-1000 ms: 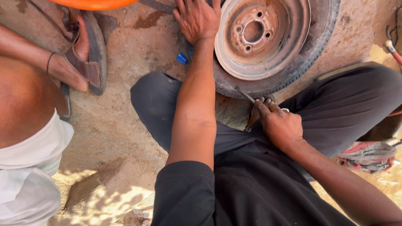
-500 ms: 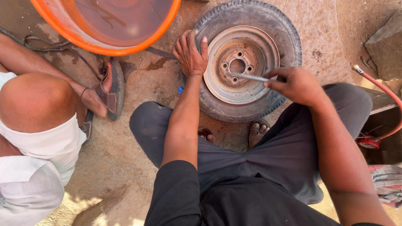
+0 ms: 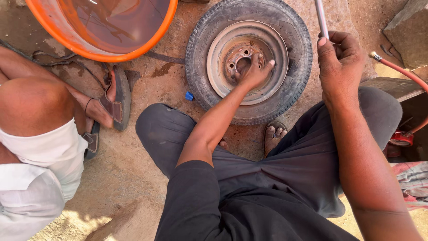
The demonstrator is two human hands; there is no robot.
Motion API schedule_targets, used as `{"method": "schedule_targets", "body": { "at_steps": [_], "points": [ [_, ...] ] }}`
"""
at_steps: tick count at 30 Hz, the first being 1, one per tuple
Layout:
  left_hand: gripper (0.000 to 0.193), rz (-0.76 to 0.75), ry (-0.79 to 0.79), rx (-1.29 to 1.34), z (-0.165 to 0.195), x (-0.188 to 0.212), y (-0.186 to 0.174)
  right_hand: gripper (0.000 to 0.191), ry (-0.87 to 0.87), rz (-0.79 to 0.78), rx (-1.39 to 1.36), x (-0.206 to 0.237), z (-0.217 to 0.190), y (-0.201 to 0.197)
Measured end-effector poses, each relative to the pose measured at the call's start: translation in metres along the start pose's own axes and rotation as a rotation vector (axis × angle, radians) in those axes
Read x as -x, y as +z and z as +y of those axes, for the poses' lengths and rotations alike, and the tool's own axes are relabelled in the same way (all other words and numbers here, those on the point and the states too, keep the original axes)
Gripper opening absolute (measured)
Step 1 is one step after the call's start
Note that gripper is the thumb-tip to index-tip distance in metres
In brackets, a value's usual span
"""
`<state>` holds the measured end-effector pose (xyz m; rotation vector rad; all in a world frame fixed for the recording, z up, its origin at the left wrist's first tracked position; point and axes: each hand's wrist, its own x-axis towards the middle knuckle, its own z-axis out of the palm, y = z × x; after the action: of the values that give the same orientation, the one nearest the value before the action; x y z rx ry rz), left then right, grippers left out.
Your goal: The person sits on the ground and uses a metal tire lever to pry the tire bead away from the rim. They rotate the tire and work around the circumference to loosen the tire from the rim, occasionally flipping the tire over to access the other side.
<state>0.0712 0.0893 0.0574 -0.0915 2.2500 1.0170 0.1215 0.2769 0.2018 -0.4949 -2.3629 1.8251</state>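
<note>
The person sits on the dirt ground (image 3: 147, 89) in dark trousers (image 3: 290, 178) and a dark sleeve, knees spread, with one bare foot in a sandal (image 3: 274, 134) showing between the legs, just below the wheel. Off to the near left a second person crouches in white cloth (image 3: 40, 178), a bare knee raised and a foot in a brown sandal (image 3: 113, 100) resting on the ground. From the near edge the person's left arm stretches forward, and the left hand (image 3: 254, 73) lies on the rusty metal rim (image 3: 247, 62) of the wheel, fingers curled down around the hub at its middle, pressing on it rather than holding any loose thing. The rim sits inside a worn black tyre (image 3: 296, 58), and the whole wheel lies flat on the ground straight ahead of the knees. The right hand (image 3: 339, 62) is raised to the right of the tyre, closed round a thin metal rod (image 3: 322, 18) that points up and runs out of the top edge of the view. A small blue cap (image 3: 189, 96) lies on the ground just left of the tyre. Farther right a red hose (image 3: 401, 73) curves past a grey stone block (image 3: 408, 31). Farthest away, at the upper left, stands an orange tub (image 3: 102, 51) holding murky water.
</note>
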Motion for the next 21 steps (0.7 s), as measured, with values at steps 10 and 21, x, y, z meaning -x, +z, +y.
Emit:
{"method": "schedule_targets", "body": {
  "at_steps": [10,21],
  "points": [
    [0.104,-0.165,0.107,0.563,0.047,0.031,-0.016,0.022,-0.399,0.470,-0.117,-0.038,0.030,-0.041],
    [0.100,-0.113,0.418,1.406,0.048,0.095,-0.140,0.020,-0.193,0.242,-0.271,-0.068,0.024,-0.025]
  ]
}}
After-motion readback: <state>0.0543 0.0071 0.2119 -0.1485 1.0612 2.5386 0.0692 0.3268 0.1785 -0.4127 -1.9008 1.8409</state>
